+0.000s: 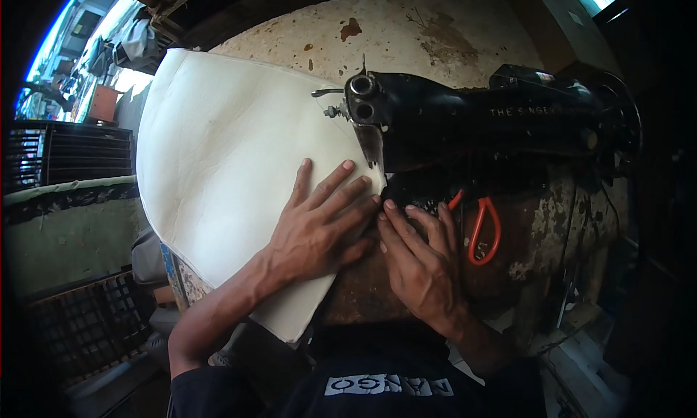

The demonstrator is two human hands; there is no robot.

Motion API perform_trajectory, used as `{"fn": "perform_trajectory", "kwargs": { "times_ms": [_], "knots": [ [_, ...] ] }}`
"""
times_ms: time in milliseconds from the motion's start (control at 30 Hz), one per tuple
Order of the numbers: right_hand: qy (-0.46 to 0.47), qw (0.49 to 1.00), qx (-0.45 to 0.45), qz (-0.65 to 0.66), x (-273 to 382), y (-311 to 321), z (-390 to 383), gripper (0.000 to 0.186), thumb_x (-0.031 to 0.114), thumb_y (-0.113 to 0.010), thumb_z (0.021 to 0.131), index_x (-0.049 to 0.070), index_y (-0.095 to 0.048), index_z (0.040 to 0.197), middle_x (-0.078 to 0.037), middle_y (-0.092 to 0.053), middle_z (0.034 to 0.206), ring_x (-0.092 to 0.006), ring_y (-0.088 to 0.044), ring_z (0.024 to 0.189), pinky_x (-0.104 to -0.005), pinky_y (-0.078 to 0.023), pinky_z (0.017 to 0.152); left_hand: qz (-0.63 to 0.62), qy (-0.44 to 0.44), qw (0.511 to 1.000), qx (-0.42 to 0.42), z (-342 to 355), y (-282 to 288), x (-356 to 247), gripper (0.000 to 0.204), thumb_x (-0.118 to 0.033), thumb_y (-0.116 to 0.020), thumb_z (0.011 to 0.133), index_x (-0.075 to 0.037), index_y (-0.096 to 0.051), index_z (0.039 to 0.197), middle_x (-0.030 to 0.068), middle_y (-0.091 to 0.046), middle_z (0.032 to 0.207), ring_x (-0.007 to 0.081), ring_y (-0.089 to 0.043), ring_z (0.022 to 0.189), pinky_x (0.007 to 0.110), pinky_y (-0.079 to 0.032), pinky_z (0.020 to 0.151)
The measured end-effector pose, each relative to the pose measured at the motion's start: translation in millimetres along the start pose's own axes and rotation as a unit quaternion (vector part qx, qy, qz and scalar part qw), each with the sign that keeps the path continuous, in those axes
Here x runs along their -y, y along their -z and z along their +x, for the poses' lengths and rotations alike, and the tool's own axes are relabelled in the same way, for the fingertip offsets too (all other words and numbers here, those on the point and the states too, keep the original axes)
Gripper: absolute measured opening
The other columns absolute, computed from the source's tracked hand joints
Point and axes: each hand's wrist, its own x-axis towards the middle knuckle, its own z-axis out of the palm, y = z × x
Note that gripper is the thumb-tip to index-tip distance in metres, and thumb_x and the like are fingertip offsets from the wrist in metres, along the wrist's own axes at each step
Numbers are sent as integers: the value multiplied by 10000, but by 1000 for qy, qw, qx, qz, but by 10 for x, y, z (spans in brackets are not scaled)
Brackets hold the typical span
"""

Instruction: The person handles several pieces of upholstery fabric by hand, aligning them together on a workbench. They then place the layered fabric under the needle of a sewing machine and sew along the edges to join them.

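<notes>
My left hand [312,236] lies with fingers spread on a large cream sheet [210,149], pressing near its right edge just below the needle of a black sewing machine [443,113]. A narrow tip of the sheet sits at the presser foot [372,165]. My right hand [425,265] rests palm down to the right of the sheet, its fingers extended toward the sheet's edge beside my left fingertips. Just right of that hand lie scissors with red-orange handles [485,229], their blades hidden.
The worn, stained worktable [406,30] extends behind and under the machine. Dark metal grilles [65,153] and a green padded ledge [65,240] are at the left. A bright opening with an orange box [105,102] beyond it is at upper left. A wooden panel stands at upper right.
</notes>
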Motion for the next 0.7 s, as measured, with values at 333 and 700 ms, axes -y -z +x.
{"fn": "perform_trajectory", "kwargs": {
  "times_ms": [333,700],
  "knots": [
    [2,996,-77,51,-124,-41,-180,343,121,-696,900,75,-729,1238,-55,-673,1348,-266,-563,1309,-504,-343,1172,14,3,1000,6,13,36,-57,601,-199,-824,732,-129,-669,1309,115,-568,1454,326,-349,1514,711,-144,1209],
    [22,993,-85,84,-197,18,-3,353,97,-695,893,59,-712,1244,-91,-681,1298,-270,-586,1221,-492,-388,1115,53,42,998,-12,-2,-33,-189,611,-229,-808,756,-142,-654,1341,94,-544,1477,305,-355,1510,728,-174,1186]
  ]
}}
